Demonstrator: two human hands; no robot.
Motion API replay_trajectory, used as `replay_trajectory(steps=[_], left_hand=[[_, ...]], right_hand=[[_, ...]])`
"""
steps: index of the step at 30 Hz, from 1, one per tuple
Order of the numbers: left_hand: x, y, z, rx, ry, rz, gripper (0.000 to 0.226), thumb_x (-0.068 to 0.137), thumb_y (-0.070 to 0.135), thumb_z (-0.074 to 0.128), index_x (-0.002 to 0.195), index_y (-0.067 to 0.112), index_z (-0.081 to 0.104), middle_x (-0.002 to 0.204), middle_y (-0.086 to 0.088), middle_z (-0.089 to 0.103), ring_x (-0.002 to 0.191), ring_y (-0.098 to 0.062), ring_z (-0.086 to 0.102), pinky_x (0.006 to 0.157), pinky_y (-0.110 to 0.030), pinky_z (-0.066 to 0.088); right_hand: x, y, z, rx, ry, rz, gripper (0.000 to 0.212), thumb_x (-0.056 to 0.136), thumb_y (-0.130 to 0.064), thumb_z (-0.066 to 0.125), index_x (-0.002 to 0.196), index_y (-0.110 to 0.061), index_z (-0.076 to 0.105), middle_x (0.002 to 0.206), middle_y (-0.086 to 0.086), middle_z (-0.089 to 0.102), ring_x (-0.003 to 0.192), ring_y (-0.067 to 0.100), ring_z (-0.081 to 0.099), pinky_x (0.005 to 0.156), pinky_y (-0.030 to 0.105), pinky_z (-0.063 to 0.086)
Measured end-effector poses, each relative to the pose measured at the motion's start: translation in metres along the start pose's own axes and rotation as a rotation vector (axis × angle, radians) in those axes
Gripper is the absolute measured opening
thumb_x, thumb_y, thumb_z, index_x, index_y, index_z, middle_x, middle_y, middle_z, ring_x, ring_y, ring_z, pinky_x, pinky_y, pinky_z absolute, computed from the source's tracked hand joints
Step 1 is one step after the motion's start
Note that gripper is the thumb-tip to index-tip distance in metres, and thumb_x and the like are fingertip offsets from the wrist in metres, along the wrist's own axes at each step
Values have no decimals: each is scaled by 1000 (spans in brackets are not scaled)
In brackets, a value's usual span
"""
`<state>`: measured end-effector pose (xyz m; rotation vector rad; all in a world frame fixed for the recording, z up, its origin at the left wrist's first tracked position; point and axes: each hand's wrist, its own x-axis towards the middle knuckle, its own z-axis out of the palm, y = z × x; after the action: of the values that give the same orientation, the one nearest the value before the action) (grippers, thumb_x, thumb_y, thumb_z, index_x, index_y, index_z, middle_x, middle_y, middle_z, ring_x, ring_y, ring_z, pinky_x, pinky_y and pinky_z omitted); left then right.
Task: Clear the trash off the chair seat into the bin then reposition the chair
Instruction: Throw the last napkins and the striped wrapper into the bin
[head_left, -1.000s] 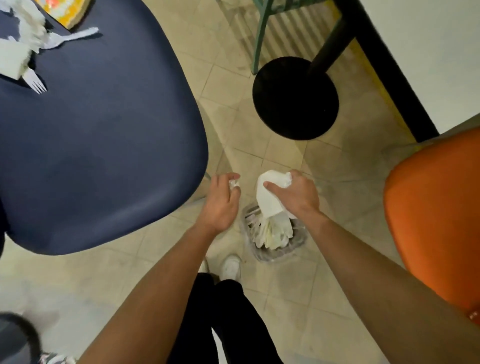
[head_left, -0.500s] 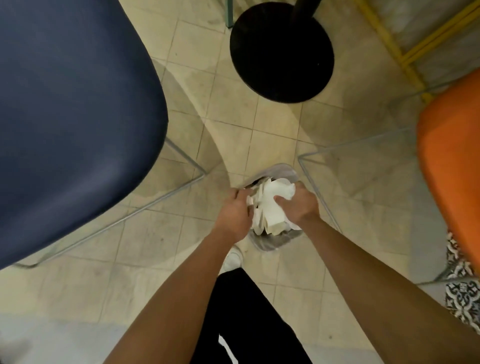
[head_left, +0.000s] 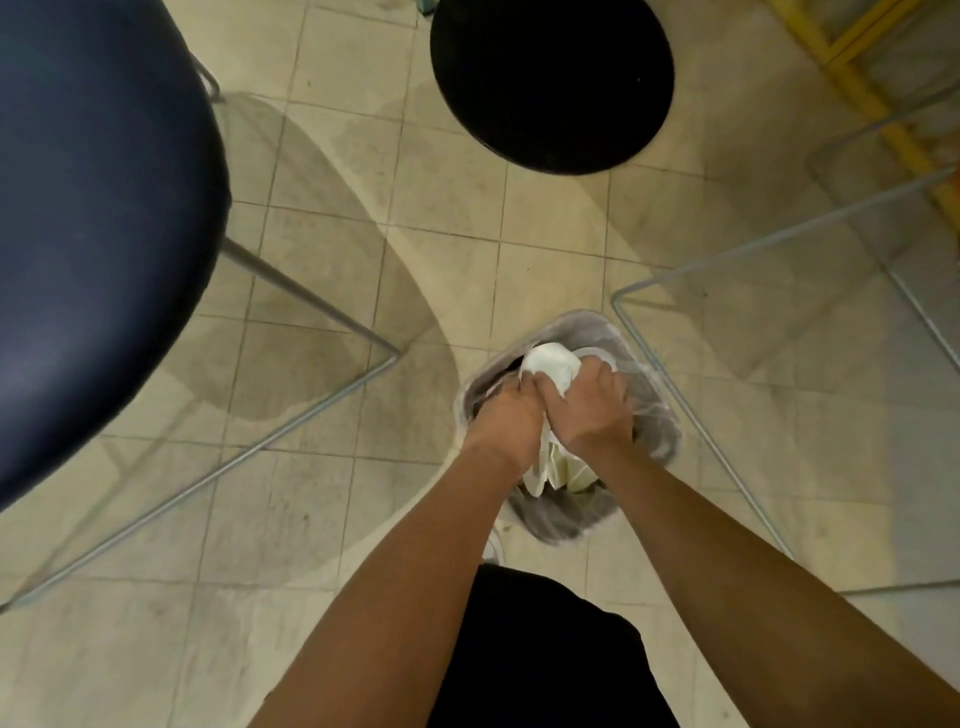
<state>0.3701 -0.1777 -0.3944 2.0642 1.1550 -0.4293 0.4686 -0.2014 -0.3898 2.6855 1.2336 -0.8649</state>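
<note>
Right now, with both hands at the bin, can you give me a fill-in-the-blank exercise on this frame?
The paper at the bin is ___.
The number of hands on it is ___: left hand, right hand.
The chair seat is dark ___.
The round table base is ___.
Missing words: white; two; blue; black.
</note>
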Motion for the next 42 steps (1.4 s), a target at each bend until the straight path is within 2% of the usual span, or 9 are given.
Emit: replay_trajectory(steps=[4, 9, 13, 15, 19, 22, 29, 36, 42], left_hand=[[5, 0, 2, 21, 22, -15, 74, 91, 10, 52, 148, 2, 6, 148, -16, 29, 134, -27, 35, 102, -35, 39], [1, -2, 1, -101, 70, -40, 62, 94, 16, 49, 146, 12, 16, 142, -13, 39, 123, -28, 49, 95, -35, 43], [-15, -2, -5, -102, 115, 22, 60, 88, 14, 58, 141, 16, 29, 137, -7, 44, 112, -27, 56, 85, -35, 47], [-25, -2, -10, -126, 140, 20, 60, 87, 18, 60, 140, 16, 32, 140, -5, 43, 116, -26, 54, 86, -35, 48], [-54, 1, -28, -168, 191, 10, 63, 87, 23, 63, 142, 17, 33, 149, -1, 36, 135, -22, 35, 99, -34, 44], [-78, 6, -48, -120, 243, 2, 61, 86, 26, 64, 139, 16, 36, 140, -4, 44, 128, -25, 39, 102, -31, 36], [-140, 10, -110, -192, 357, -49, 52, 85, 26, 64, 133, 16, 44, 129, -6, 51, 119, -24, 45, 97, -32, 38], [-205, -6, -174, -251, 489, -73, 50, 86, 28, 63, 131, 15, 47, 128, -6, 54, 116, -24, 49, 88, -32, 42], [-252, -45, -223, -217, 647, -190, 49, 80, 35, 64, 125, 20, 52, 117, 0, 60, 105, -23, 52, 85, -33, 38]], right_hand=[[-1, 12, 8, -190, 52, -92, 61, 93, -54, 38, 128, -4, 38, 130, 14, 43, 121, 31, 39, 99, 43, 33], [-5, 19, 10, -167, 115, -164, 82, 72, -49, 69, 131, 1, 41, 124, 18, 49, 115, 36, 46, 96, 45, 37], [-12, 19, -1, -135, 44, -113, 102, 67, -56, 72, 143, -7, 25, 139, 13, 37, 127, 30, 35, 103, 42, 32], [-18, 17, -11, -125, 32, -109, 101, 68, -55, 72, 144, -9, 24, 140, 12, 34, 128, 30, 32, 105, 41, 30], [-36, 10, -34, -103, 43, -129, 93, 68, -53, 73, 140, -11, 31, 138, 10, 36, 128, 30, 31, 103, 41, 31], [-51, 0, -53, -84, 46, -115, 81, 73, -48, 70, 137, -12, 35, 137, 10, 37, 127, 29, 32, 100, 41, 33], [-97, -44, -107, 9, 4, -137, 69, 80, -42, 66, 135, -13, 37, 137, 9, 37, 129, 28, 32, 99, 40, 34], [-139, -111, -151, 85, 14, -270, 58, 82, -36, 66, 130, -14, 43, 131, 7, 43, 126, 26, 34, 102, 39, 34], [-165, -187, -175, 111, 1, -361, 54, 83, -34, 64, 130, -17, 42, 132, 4, 40, 127, 23, 32, 102, 37, 32]])
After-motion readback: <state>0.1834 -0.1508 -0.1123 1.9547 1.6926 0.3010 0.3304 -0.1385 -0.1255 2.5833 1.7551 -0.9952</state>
